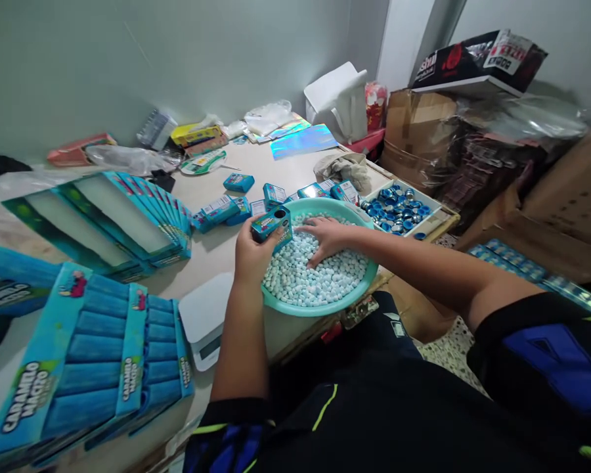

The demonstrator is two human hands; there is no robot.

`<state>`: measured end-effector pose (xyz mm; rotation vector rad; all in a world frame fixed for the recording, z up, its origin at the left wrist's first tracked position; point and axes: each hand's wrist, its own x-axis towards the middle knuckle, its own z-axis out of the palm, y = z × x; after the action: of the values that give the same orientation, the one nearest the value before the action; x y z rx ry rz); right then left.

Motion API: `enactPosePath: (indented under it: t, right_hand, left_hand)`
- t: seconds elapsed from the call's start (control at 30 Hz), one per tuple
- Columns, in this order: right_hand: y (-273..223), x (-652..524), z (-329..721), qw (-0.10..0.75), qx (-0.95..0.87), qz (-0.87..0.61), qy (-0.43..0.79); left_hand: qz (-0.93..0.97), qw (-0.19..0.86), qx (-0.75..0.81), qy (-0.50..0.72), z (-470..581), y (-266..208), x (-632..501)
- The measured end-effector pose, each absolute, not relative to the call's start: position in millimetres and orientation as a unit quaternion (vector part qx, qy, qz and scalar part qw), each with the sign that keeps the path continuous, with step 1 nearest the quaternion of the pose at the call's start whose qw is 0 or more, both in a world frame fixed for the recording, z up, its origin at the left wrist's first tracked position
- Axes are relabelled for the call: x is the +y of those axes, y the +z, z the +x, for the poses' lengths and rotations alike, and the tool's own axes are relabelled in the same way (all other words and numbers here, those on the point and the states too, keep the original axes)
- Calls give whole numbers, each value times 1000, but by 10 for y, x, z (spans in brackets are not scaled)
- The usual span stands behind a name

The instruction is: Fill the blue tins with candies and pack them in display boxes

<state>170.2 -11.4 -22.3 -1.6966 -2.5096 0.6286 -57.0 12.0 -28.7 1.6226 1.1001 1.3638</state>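
Note:
My left hand (253, 256) grips a small blue candy box (268, 224) with a round dark hole in its top, tilted at the left rim of a turquoise basin (320, 311). Pale blue and white candies (305, 276) fill the basin. Over these candies, my right hand (329, 238) lies palm down with its fingers spread, the fingertips touching them. Several more blue candy boxes (220, 209) lie on the table just behind the basin. To the right, a shallow tray (436, 209) holds many blue and silver round caps (398, 205).
A white scale (201, 312) sits left of the basin. Blue display cartons (93, 341) fill the table's left side, with folded flat ones (142, 226) behind. A crumpled cloth (345, 169) and holographic sheets (303, 141) lie farther back. Cardboard boxes (414, 125) are stacked at right.

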Motion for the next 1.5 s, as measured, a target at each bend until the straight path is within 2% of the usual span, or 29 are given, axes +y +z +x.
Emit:
enactPosePath:
  t: [0.3, 0.5, 0.7, 0.9, 1.07, 1.2, 1.37, 1.5]
  right_hand:
    - [-113, -276, 1603, 35, -788, -572, 227]
    - [-79, -214, 1518, 66, -765, -592, 243]
    - [-198, -193, 1489, 172, -735, -609, 245]
    - [-212, -134, 1602, 257, -702, -611, 262]
    - [-99, -62, 1607, 486, -589, -535, 362]
    - [109, 18, 1450, 605, -527, -444, 399]
    - [358, 168, 1203, 664, -488, -385, 416]
    - [344, 215, 1118, 690, -452, -355, 441]
  left_hand:
    - [699, 288, 374, 537, -532, -232, 51]
    - [736, 212, 394, 508, -549, -135, 6]
    - [733, 196, 364, 540, -574, -157, -42]
    - [732, 248, 386, 504, -556, -172, -129]
    - [729, 280, 406, 474, -551, -166, -161]
    - [730, 290, 388, 482, -554, -166, -158]
    - [765, 283, 343, 466, -537, -137, -133]
    - [795, 279, 321, 433, -506, -113, -145]
